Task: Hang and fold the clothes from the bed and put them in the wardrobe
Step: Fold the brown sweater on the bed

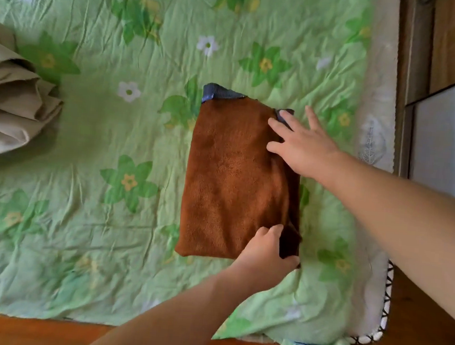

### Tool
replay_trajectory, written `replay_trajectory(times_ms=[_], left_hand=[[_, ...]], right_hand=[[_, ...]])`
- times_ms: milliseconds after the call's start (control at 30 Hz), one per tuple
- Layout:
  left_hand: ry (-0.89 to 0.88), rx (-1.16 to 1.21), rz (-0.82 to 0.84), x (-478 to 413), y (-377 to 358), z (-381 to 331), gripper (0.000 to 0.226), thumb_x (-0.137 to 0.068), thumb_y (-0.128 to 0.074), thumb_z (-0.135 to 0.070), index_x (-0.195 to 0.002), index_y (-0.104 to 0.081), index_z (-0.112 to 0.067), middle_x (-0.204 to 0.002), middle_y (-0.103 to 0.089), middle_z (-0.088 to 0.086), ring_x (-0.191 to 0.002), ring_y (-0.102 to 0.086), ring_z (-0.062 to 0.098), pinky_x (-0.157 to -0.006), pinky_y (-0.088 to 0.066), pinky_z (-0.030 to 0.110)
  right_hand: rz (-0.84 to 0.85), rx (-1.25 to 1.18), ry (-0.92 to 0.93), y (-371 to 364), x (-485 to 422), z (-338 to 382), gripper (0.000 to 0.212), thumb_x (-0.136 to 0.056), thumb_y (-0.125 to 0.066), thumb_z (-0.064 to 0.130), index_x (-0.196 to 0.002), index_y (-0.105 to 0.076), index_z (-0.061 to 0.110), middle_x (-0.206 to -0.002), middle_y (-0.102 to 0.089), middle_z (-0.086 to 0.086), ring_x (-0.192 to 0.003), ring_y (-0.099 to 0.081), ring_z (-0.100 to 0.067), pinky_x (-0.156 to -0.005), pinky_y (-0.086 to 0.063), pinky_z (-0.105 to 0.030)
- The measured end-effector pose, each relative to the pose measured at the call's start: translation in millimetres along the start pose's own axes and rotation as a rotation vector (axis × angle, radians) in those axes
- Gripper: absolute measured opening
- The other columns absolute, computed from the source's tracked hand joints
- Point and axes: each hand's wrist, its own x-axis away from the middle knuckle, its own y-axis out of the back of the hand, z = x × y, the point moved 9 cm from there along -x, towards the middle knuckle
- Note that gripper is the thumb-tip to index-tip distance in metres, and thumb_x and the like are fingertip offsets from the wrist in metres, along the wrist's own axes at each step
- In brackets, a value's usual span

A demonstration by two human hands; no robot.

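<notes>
The folded brown sweater (234, 173) lies on the bed cover (108, 217), close to the right edge of the bed and nearer to the front edge than to the far one. It is already a tidy rectangle, and a blue ribbed collar (219, 92) shows at its far end.

The right hand (302, 142) lies flat with the fingers spread on the far right part of the sweater. I think it presses the layers down so that the fold does not open. The left hand (263, 254) grips the near right corner – the fingers curl over the top and the thumb goes along the side edge. This looks like preparation to lift the packet or to make one more fold; which of the two I cannot tell.

At the left edge of the bed, well apart from the sweater, a heap of beige clothes (11, 101) waits unfolded. The wardrobe (453, 54) stands just beyond the right edge of the bed, so the way to it seems short. Between the sweater and the wardrobe nothing lies on the bed – only the wrinkled cover itself.
</notes>
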Motion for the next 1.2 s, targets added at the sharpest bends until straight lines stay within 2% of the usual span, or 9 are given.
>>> replay_trajectory(times_ms=[167,267,367,467,733,900,1000,1067,1200], left_hand=[[-0.179,-0.095,-0.409,37.6,50.5,2.2,0.053,-0.091,-0.062,-0.036,-0.142,-0.047,-0.033,-0.133,-0.048,-0.012,-0.125,-0.049,0.01,-0.104,-0.045,0.034],[0.034,-0.201,-0.766,67.0,110.3,49.1,0.071,-0.084,-0.07,-0.042,-0.145,-0.034,-0.041,-0.144,-0.034,-0.007,-0.134,-0.032,0.014,-0.112,-0.031,0.043],[0.417,0.216,-0.642,74.0,119.1,125.4,0.086,-0.077,-0.08,-0.049,-0.147,-0.032,-0.037,-0.132,-0.046,-0.01,-0.117,-0.053,0.011,-0.1,-0.051,0.041],[0.502,0.535,-0.483,67.4,97.4,148.8,0.055,-0.068,-0.081,-0.049,-0.114,-0.062,-0.026,-0.097,-0.073,-0.005,-0.083,-0.071,0.012,-0.08,-0.06,0.041],[0.361,0.73,-0.702,63.9,162.3,151.8,0.03,-0.064,-0.07,-0.016,-0.092,-0.066,-0.022,-0.083,-0.067,0.013,-0.062,-0.067,0.019,-0.059,-0.058,0.037],[0.111,0.568,-0.973,50.6,292.8,126.3,0.043,-0.079,-0.065,0.004,-0.107,-0.057,-0.027,-0.088,-0.064,0.001,-0.059,-0.061,0.005,-0.05,-0.05,0.022],[-0.019,0.433,-1.067,31.6,358.3,96.0,0.042,-0.085,-0.064,-0.002,-0.116,-0.053,-0.029,-0.105,-0.066,-0.004,-0.076,-0.064,-0.001,-0.067,-0.056,0.021],[-0.003,0.267,-1.015,14.0,369.5,84.7,0.05,-0.091,-0.064,-0.015,-0.135,-0.046,-0.03,-0.131,-0.057,0.001,-0.106,-0.062,0.007,-0.092,-0.054,0.03],[0.134,-0.266,-0.683,-6.8,305.9,94.3,0.079,-0.095,-0.056,-0.05,-0.156,-0.006,-0.046,-0.166,0.008,0.01,-0.152,-0.007,0.038,-0.121,-0.022,0.054]], right_hand=[[-0.139,-0.633,-0.237,7.4,-16.7,-36.2,0.036,-0.097,-0.052,0.028,-0.133,-0.054,0.028,-0.157,-0.032,-0.006,-0.144,-0.03,-0.032,-0.11,-0.038,-0.053],[-0.061,-0.774,-0.299,5.4,-39.4,-40.4,0.076,-0.092,-0.059,0.056,-0.154,-0.028,0.025,-0.156,-0.037,-0.008,-0.141,-0.038,-0.032,-0.111,-0.038,-0.053],[0.033,-0.889,-0.287,-1.4,-62.7,-33.6,0.087,-0.085,-0.069,0.058,-0.156,-0.028,0.027,-0.153,-0.042,-0.007,-0.137,-0.046,-0.03,-0.111,-0.04,-0.048],[0.084,-0.913,-0.369,-5.7,-74.8,-38.5,0.082,-0.078,-0.078,0.054,-0.145,-0.045,0.02,-0.141,-0.054,-0.006,-0.125,-0.054,-0.03,-0.104,-0.046,-0.045],[0.164,-1.23,-0.543,-35.5,-41.7,-51.8,0.051,-0.073,-0.081,0.037,-0.114,-0.061,0.013,-0.102,-0.064,-0.003,-0.086,-0.061,-0.02,-0.068,-0.045,-0.031],[0.238,-1.693,-0.733,-81.2,24.7,-10.4,0.037,-0.076,-0.078,0.025,-0.109,-0.072,0.01,-0.104,-0.076,-0.011,-0.104,-0.069,-0.036,-0.09,-0.052,-0.044],[0.317,-1.926,-0.791,-98.4,47.5,37.0,0.04,-0.082,-0.076,0.031,-0.119,-0.068,0.017,-0.113,-0.075,-0.007,-0.107,-0.068,-0.035,-0.088,-0.051,-0.044],[0.194,-1.827,-0.847,-96.9,53.7,46.3,0.047,-0.087,-0.075,0.036,-0.124,-0.059,0.011,-0.119,-0.068,-0.009,-0.107,-0.066,-0.033,-0.087,-0.055,-0.045],[-0.316,-0.904,-0.802,-40.2,66.4,23.2,0.082,-0.087,-0.072,0.042,-0.15,-0.032,0.007,-0.145,-0.041,-0.022,-0.132,-0.043,-0.043,-0.104,-0.041,-0.054]])
